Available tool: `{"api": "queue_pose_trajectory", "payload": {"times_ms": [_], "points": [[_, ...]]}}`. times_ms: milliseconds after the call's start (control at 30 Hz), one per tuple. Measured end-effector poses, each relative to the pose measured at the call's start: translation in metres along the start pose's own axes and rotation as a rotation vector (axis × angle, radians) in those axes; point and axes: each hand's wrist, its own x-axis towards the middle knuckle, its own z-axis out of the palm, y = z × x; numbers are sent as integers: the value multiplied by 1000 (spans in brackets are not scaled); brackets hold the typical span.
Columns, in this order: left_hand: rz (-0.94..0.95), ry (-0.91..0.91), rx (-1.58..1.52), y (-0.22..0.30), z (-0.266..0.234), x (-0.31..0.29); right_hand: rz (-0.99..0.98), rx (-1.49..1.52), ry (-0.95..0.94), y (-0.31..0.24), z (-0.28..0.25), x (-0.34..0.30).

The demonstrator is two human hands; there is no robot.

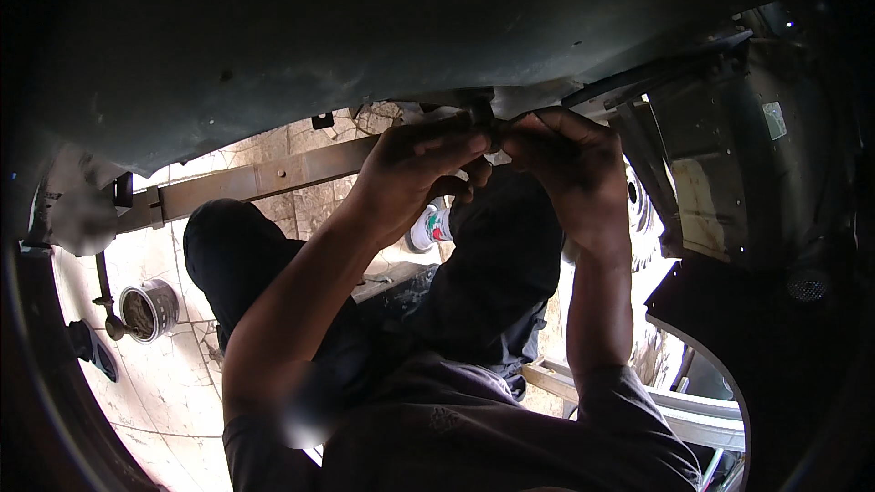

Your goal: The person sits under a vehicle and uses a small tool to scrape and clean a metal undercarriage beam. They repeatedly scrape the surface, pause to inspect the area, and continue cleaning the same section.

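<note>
Both of my hands are raised to a small dark fitting (pixel 480 107) under the edge of a large dark curved panel (pixel 365 36). My left hand (pixel 415 164) has its fingers curled, with the fingertips against the lower end of the fitting. On the other side, my right hand (pixel 574 159) pinches at the same spot, thumb and fingers pressed together. Shadow and the fingers hide whatever small piece is between them. A long flat metal bar (pixel 283 175) runs behind my left hand toward the left.
An open round tin (pixel 149 310) stands on the tiled floor at the left. A white container with red and green marks (pixel 436 224) is beyond my knees. Dark metal bodywork (pixel 729 173) closes in the right side, and a pale metal rail (pixel 702 415) lies low at right.
</note>
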Motion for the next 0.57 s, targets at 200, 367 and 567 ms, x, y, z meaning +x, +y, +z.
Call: {"api": "queue_pose_trajectory", "payload": {"times_ms": [200, 367, 567], "points": [[-36, 8, 42, -2, -2, 0, 44, 77, -12, 10, -4, 7], [-65, 61, 208, 3, -3, -8, -103, 64, 123, 13, -34, -29], [-72, 228, 210, 22, -25, -18, -469, 305, 328, 2, -100, -93]]}}
